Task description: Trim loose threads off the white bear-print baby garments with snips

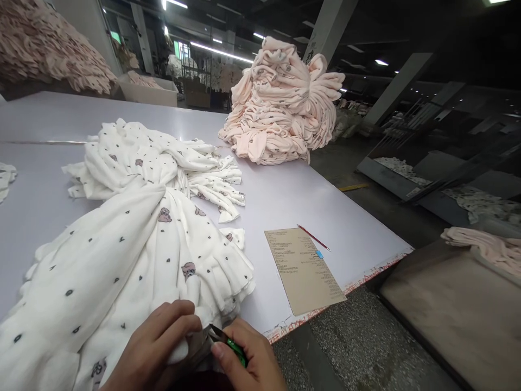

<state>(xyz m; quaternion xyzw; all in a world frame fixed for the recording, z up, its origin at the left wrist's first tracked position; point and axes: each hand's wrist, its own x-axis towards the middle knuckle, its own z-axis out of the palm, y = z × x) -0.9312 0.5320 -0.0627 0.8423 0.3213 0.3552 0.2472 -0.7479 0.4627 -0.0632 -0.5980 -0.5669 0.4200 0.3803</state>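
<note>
A fold of the white cloth is grasped in the bent fingers of the left hand; the snips are gripped in the right hand. The blades are pointed to about ten o'clock, toward the left hand, the long axis being set from ten to four. The cloth is spread on the table, mostly from nine to twelve o'clock of the hands; its folds are drawn together between eleven and twelve and fanned out nearer. A card and a pen are laid at one o'clock; a pink pile is heaped farther off, near twelve.
</note>
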